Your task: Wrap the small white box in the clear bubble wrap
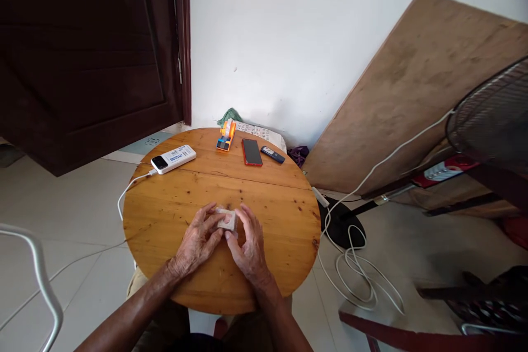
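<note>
A small block-shaped packet (227,220), pale grey-white and seemingly wrapped in plastic, sits low over the round wooden table between my two hands. My left hand (202,234) closes on its left side, with the fingers over its top and the thumb at its near edge. From the right, my right hand (248,239) grips it between the thumb at the near corner and the fingers along the far right side. What is inside the wrapping cannot be made out. Whether the packet touches the tabletop is hard to tell.
On the wooden table (272,206) lie a white power bank (173,159) with a cable, an orange-and-blue tape dispenser (226,136), a red-edged phone (252,152) and a small dark handheld device (273,154). A standing fan (490,115) and looped white cord (355,264) are at right.
</note>
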`<action>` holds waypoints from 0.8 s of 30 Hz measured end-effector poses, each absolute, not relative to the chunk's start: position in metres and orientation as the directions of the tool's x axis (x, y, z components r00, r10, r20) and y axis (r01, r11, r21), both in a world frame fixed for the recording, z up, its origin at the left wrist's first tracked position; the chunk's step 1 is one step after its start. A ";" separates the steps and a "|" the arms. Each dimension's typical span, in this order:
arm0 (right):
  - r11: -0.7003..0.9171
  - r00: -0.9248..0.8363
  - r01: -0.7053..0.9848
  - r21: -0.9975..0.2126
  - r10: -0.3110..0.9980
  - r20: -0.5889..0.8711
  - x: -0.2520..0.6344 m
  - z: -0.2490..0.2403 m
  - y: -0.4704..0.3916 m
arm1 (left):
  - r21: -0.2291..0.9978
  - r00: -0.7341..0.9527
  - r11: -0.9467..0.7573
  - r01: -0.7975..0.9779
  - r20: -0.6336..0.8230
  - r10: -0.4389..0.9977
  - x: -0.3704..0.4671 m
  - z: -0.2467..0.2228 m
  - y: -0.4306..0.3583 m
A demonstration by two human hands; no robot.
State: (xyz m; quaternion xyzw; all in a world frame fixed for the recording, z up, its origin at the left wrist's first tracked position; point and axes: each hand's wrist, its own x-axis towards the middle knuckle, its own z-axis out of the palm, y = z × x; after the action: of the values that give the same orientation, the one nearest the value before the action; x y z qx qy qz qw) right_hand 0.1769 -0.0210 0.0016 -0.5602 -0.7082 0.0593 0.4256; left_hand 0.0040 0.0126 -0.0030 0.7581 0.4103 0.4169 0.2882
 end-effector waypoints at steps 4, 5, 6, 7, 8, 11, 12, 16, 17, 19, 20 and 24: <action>0.341 0.003 0.713 -0.612 0.872 0.489 0.178 -0.001 -0.019 | 0.791 0.311 -0.480 0.380 0.380 0.871 0.003 -0.002 0.012; 0.334 0.001 0.711 -0.618 0.879 0.477 0.178 -0.001 -0.018 | 0.797 0.307 -0.467 0.383 0.367 0.878 0.003 -0.001 0.011; 0.330 -0.002 0.707 -0.626 0.885 0.465 0.177 -0.001 -0.018 | 0.803 0.305 -0.453 0.387 0.352 0.885 0.003 -0.001 0.011; 0.328 -0.006 0.699 -0.636 0.891 0.454 0.177 0.000 -0.018 | 0.809 0.304 -0.439 0.391 0.337 0.891 0.003 -0.001 0.011; 0.328 -0.010 0.688 -0.648 0.896 0.444 0.177 0.001 -0.017 | 0.814 0.306 -0.428 0.394 0.323 0.896 0.003 -0.001 0.012; 0.332 -0.009 0.651 -0.683 0.903 0.430 0.177 0.004 -0.017 | 0.832 0.321 -0.413 0.371 0.302 0.897 0.005 -0.002 0.015; 0.332 -0.004 0.642 -0.691 0.903 0.430 0.178 0.004 -0.017 | 0.839 0.327 -0.416 0.352 0.306 0.894 0.005 -0.003 0.016; 0.331 0.010 0.612 -0.718 0.905 0.426 0.179 0.003 -0.016 | 0.847 0.321 -0.443 0.293 0.350 0.880 0.007 -0.003 0.019; 0.331 0.011 0.606 -0.723 0.906 0.424 0.180 0.002 -0.016 | 0.845 0.320 -0.448 0.293 0.355 0.879 0.007 -0.003 0.019; 0.335 0.006 0.601 -0.726 0.906 0.423 0.180 0.001 -0.016 | 0.839 0.323 -0.452 0.303 0.356 0.877 0.006 -0.002 0.017; 0.339 0.000 0.602 -0.723 0.906 0.424 0.179 0.001 -0.016 | 0.836 0.328 -0.454 0.308 0.354 0.876 0.005 -0.001 0.016; 0.344 0.000 0.634 -0.693 0.896 0.445 0.177 0.001 -0.018 | 0.853 0.310 -0.423 0.307 0.330 0.892 0.004 0.002 0.014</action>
State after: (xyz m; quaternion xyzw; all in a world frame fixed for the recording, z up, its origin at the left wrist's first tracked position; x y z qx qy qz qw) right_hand 0.1768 -0.0179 0.0013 -0.5530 -0.6915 0.1486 0.4404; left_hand 0.0036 0.0137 0.0023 0.7309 0.4098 0.4208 0.3475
